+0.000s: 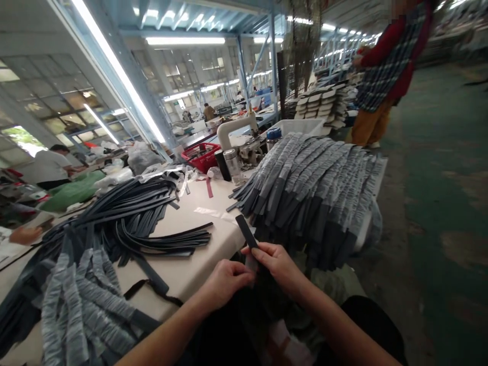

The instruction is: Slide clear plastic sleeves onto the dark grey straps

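Over the table's near edge, my right hand [276, 262] is closed on a dark grey strap [246, 231], whose flat end points up and away from me. Just left of it, my left hand [229, 279] is closed in a pinch. A piece of translucent plastic film [251, 262] shows between the two hands, at the left fingertips. The lower part of the strap is hidden by my fingers. To the left lie loose dark straps [171, 241] in a curved bundle, and straps wrapped in wrinkled clear film [72, 305].
A thick stack of film-wrapped straps [312, 183] stands at my right. Behind the table [213, 198] are a red basket [202, 157], a glass jar [231, 161] and a sewing machine [240, 134]. A person [392, 66] stands at the far right.
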Motion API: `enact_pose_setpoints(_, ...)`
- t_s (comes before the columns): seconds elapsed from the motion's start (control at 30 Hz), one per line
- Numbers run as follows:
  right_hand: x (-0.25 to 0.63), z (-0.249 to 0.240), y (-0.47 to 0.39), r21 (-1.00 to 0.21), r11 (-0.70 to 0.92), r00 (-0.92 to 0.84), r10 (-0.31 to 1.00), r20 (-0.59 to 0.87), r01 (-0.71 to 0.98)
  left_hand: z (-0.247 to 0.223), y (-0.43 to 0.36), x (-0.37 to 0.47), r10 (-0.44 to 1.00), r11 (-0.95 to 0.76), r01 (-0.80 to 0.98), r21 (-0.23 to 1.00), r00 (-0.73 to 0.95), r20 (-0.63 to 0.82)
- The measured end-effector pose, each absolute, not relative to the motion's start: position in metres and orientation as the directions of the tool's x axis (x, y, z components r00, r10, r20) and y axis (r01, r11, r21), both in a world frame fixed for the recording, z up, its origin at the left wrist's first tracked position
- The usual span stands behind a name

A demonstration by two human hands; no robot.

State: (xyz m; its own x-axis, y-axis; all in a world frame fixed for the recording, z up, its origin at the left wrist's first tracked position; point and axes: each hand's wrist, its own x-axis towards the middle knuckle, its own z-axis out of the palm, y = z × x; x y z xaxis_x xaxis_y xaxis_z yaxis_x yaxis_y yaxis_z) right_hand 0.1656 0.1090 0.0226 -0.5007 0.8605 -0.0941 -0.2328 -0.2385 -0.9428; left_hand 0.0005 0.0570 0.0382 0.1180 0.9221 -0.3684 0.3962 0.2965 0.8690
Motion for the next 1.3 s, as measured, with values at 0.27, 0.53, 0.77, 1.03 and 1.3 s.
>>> enact_pose_setpoints(0.27, 0.216, 0.002, 0.074, -0.997, -0.030, -0.406, 0.912, -0.053, 0.065, 0.043, 0.069, 0.019, 0.877, 0.314, -0.536, 0.784, -0.153, -0.455)
enact_pose_setpoints(0.53, 0.226, 0.002, 0.038, -0.878, 0.278, -0.454, 0.888, 0.079, 0.391, 0.043, 0.069, 0.037, 0.799, 0.284, -0.710, 0.644, -0.197, -0.569)
enact_pose_setpoints(0.77, 0.219, -0.003, 0.041, -0.880, 0.273, -0.471, 0.880, 0.065, 0.390, 0.035, 0.059, 0.049, 0.804, 0.308, -0.714, 0.628, -0.158, -0.574)
enact_pose_setpoints(1.03, 0.211, -0.002, 0.043, -0.984, 0.070, -0.498, 0.867, -0.022, 0.166, 0.015, 0.042, 0.060, 0.795, 0.336, -0.675, 0.657, -0.171, -0.582)
enact_pose_setpoints(1.3, 0.227, -0.035, 0.027, -0.995, -0.007, -0.511, 0.857, -0.059, 0.102, 0.012, 0.036, 0.052, 0.828, 0.215, -0.683, 0.698, -0.251, -0.502)
